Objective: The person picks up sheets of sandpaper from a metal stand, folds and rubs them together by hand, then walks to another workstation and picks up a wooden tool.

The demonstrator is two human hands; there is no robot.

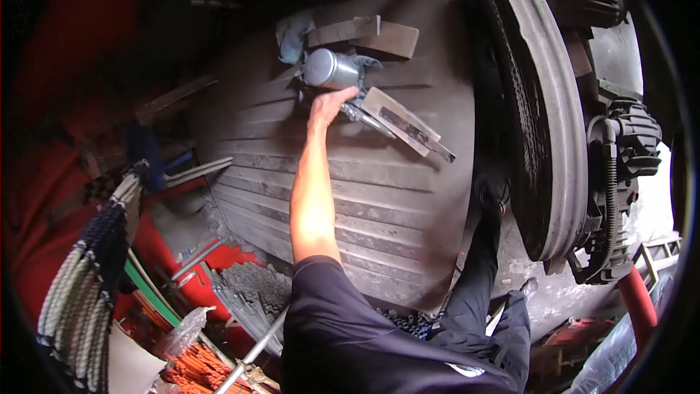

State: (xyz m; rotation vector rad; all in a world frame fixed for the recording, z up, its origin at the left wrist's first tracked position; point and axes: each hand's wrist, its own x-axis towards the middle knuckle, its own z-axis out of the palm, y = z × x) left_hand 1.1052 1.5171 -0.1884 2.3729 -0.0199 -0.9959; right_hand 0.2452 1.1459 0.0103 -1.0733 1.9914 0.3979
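Note:
My left hand (332, 106) reaches up from the bottom of the view and grips the lower side of a silver metal can (332, 70). Its thumb lies along the can; the other fingers are mostly hidden. The can lies on its side, with its round pale end facing left. Bluish cloth or plastic (293, 36) lies beside it. Two blocks (343, 31) (394, 40) sit just above the can. To the right of my left hand is a pale board (397, 120) with a dark flat strip on it. My right hand is not in view.
A ribbed grey surface (350, 204) lies under these things. A large grooved wheel (543, 109) and a dark machine part (620, 146) stand at right. Metal rods (251, 292), orange pieces (197, 365) and a striped woven bundle (84, 284) are at lower left.

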